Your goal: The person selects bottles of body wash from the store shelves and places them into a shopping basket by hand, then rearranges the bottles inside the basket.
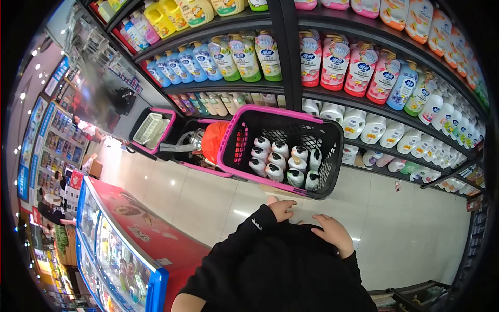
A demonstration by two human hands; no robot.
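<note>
My left hand [282, 209] is in front of my body, just below the near side of a shopping basket. It holds nothing, and its fingers are loosely apart. To its right, my right hand [335, 234] is close to my black top, also holding nothing, with fingers spread. The black basket [328, 156] has a pink rim on its left and far sides. Several white bottles [277, 160] with dark caps are grouped inside it, most of them upright. Neither hand visibly touches the basket or the bottles.
Shelves ahead carry pump bottles [335, 65] and white jugs [353, 122]. Left of the basket are an orange-red bag [214, 140] and another pink-rimmed basket [169, 115]. A red chest freezer [150, 223] with blue edges borders the left side. Tiled floor [410, 208] extends right.
</note>
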